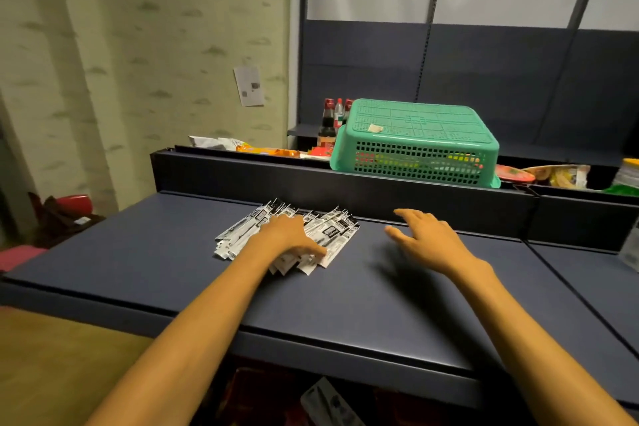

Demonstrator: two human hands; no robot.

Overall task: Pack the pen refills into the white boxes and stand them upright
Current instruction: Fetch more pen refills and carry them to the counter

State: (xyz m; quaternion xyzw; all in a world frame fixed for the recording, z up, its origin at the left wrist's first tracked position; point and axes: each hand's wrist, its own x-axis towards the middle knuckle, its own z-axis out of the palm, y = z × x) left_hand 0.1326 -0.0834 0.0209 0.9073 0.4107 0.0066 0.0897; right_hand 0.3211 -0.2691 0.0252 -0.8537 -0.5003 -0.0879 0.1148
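Observation:
A loose pile of pen refills in black-and-white sleeves lies on the dark blue shelf top, near its back wall. My left hand rests palm down on the middle of the pile, fingers spread over the packets. My right hand hovers just right of the pile, fingers straight and apart, holding nothing. No white box shows in this view.
A dark raised divider runs behind the pile. Beyond it stands an upturned green plastic basket, sauce bottles and snack packets. A loose packet lies below the shelf's front edge.

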